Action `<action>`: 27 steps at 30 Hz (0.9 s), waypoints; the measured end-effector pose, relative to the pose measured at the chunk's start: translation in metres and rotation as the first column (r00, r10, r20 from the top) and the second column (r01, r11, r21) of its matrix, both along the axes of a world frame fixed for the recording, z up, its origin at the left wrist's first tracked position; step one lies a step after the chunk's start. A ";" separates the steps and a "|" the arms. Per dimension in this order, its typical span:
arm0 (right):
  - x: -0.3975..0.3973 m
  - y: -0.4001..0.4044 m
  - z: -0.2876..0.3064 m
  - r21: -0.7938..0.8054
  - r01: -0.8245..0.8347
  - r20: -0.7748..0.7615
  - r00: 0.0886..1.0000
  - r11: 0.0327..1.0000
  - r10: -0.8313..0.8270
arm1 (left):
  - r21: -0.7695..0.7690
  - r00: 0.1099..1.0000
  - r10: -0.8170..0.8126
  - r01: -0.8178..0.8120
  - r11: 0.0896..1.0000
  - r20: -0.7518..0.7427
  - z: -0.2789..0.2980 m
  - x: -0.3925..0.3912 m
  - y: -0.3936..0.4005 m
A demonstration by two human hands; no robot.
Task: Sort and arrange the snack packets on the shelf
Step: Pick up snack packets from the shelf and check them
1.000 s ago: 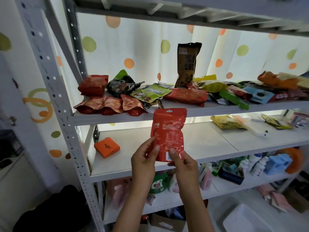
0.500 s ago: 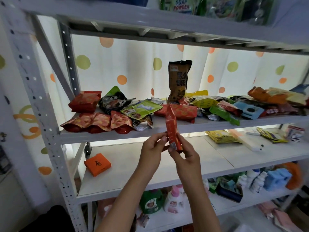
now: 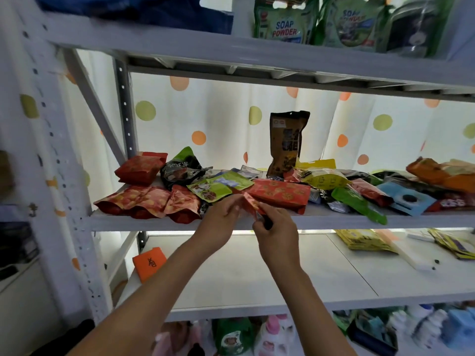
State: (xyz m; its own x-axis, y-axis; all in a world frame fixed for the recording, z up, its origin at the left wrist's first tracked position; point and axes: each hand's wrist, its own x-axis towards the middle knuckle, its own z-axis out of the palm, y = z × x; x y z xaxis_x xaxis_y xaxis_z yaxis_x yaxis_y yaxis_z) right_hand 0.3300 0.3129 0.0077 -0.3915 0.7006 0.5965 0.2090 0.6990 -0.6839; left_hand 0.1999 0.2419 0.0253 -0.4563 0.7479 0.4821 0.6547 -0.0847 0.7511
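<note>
Both hands hold a small red snack packet (image 3: 250,204) at the front edge of the snack shelf (image 3: 321,219). My left hand (image 3: 222,218) pinches its left side and my right hand (image 3: 275,227) grips its lower end. Red packets (image 3: 146,201) lie in a row at the shelf's left, with another red one (image 3: 140,168) behind them. A long red packet (image 3: 281,192) lies just behind my hands. A tall brown packet (image 3: 286,145) stands upright at the back. Mixed green, yellow, blue and orange packets (image 3: 359,191) are heaped to the right.
The shelf below holds an orange box (image 3: 149,263) at the left and yellow packets (image 3: 365,240) at the right. Soap powder bags (image 3: 285,21) stand on the top shelf. Bottles and cleaning goods (image 3: 272,335) fill the bottom shelf. A grey upright post (image 3: 64,176) frames the left side.
Both hands have lifted the red packet from in front of the lower shelf up to the snack shelf's front edge, turning it from face-on to edge-on and tilted. The view has tipped upward.
</note>
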 end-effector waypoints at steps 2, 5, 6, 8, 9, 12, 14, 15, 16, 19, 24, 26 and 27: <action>-0.005 0.005 0.000 0.075 -0.005 0.129 0.992 0.997 -0.004 | -0.072 0.991 0.055 -0.064 0.995 -0.119 0.003 -0.010 -0.003; -0.012 0.008 -0.005 0.213 -0.013 0.262 0.964 0.977 -0.045 | -0.173 0.934 0.131 -0.197 0.965 -0.333 0.006 -0.027 -0.007; -0.014 0.008 -0.007 0.252 -0.014 0.292 0.954 0.968 -0.062 | -0.199 0.907 0.155 -0.248 0.948 -0.392 0.008 -0.034 -0.008; -0.014 0.011 -0.009 0.287 -0.013 0.324 0.942 0.958 -0.084 | -0.241 0.855 0.191 -0.339 0.910 -0.483 0.011 -0.047 -0.008; -0.013 0.014 -0.009 0.282 -0.011 0.325 0.942 0.959 -0.085 | -0.263 0.832 0.200 -0.377 0.888 -0.518 0.013 -0.052 -0.008; -0.005 0.024 -0.009 0.270 0.017 0.303 0.948 0.963 -0.101 | -0.335 0.787 0.174 -0.437 0.835 -0.592 0.020 -0.062 -0.003; 0.001 0.032 -0.007 0.300 0.028 0.322 0.938 0.954 -0.129 | -0.374 0.770 0.143 -0.451 0.810 -0.621 0.021 -0.068 0.002; 0.002 0.035 -0.006 0.315 0.032 0.344 0.927 0.948 -0.146 | -0.391 0.768 0.128 -0.453 0.802 -0.628 0.020 -0.071 0.005; 0.003 0.038 -0.006 0.328 0.030 0.371 0.915 0.944 -0.158 | -0.408 0.770 0.116 -0.452 0.794 -0.627 0.017 -0.073 0.009; -0.004 0.042 -0.006 0.350 -0.007 0.440 0.884 0.937 -0.158 | -0.451 0.787 0.122 -0.464 0.763 -0.604 0.011 -0.074 0.019; -0.036 0.047 -0.004 0.359 -0.059 0.502 0.853 0.932 -0.140 | -0.483 0.810 0.130 -0.461 0.745 -0.572 0.012 -0.077 0.024; -0.047 0.049 -0.001 0.350 -0.045 0.489 0.861 0.936 -0.142 | -0.494 0.814 0.111 -0.448 0.745 -0.571 0.013 -0.079 0.024; -0.053 0.051 0.000 0.344 -0.035 0.485 0.863 0.938 -0.145 | -0.499 0.812 0.099 -0.444 0.745 -0.575 0.014 -0.079 0.023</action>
